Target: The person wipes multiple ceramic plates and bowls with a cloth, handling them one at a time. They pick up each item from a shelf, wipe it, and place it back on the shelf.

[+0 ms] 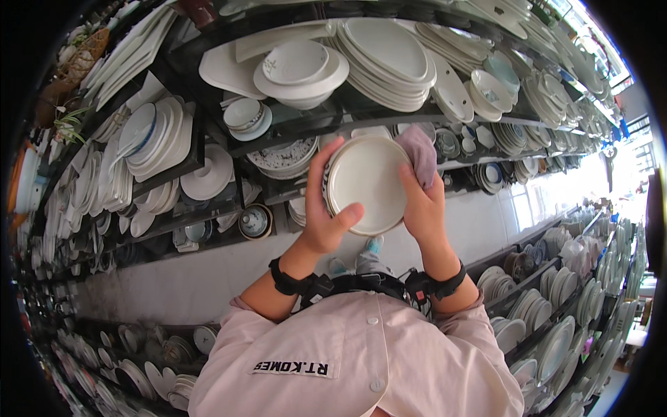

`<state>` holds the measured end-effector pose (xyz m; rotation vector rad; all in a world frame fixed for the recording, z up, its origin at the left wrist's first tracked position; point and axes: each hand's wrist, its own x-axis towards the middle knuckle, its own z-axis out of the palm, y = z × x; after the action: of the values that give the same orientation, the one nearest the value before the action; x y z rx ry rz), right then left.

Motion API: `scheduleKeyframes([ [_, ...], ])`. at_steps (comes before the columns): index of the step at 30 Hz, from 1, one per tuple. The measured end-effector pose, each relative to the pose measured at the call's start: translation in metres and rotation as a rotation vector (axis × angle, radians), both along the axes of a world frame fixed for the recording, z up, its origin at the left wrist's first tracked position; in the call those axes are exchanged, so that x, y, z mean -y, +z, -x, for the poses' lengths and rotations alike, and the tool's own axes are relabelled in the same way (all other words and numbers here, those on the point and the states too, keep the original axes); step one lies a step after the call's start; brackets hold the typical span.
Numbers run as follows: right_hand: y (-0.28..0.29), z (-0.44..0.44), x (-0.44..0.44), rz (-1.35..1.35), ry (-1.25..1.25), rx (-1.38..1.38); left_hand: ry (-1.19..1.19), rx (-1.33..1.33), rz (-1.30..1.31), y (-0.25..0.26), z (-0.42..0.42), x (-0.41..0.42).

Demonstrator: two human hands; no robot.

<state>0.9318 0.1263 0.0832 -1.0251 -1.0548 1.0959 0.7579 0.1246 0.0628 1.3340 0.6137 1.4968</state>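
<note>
A round white ceramic dish (369, 182) with a thin brown rim is held up in front of my chest, its pale inside facing me. More than one rim shows at its left edge, so it may be a small stack; dark patterning shows on the outer side there. My left hand (327, 219) grips the left side, thumb over the lower rim and fingers spread behind. At the right edge my right hand (423, 203) holds the dish, thumb near the rim. A mauve cloth (420, 154) is also in my right hand, bunched against the upper right edge.
Dark shelves (307, 125) ahead carry stacked oval plates (388, 49), a flared white bowl (296, 62) and a speckled plate (284, 156). A lidded pot (255, 221) sits low at left. Racks with plates (557, 284) line the right. Pale floor tiles (208, 281) run between shelves.
</note>
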Motion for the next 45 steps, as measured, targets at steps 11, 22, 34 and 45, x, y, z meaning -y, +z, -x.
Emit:
scheduleKeyframes([
  [11, -0.007, -0.015, 0.003, 0.096, 0.081, -0.044, -0.038, -0.002, 0.081, 0.014, -0.003, 0.002],
  [22, -0.004, -0.072, -0.006, 0.102, 0.308, 0.054, -0.228, -0.163, 0.15, 0.022, -0.021, -0.019],
  [34, -0.018, -0.102, -0.013, 0.021, 0.226, -0.017, -0.386, -0.124, 0.197, 0.009, -0.065, 0.004],
  [45, -0.019, -0.13, -0.019, 0.02, 0.356, -0.077, -0.408, -0.02, 0.419, -0.007, -0.088, 0.002],
])
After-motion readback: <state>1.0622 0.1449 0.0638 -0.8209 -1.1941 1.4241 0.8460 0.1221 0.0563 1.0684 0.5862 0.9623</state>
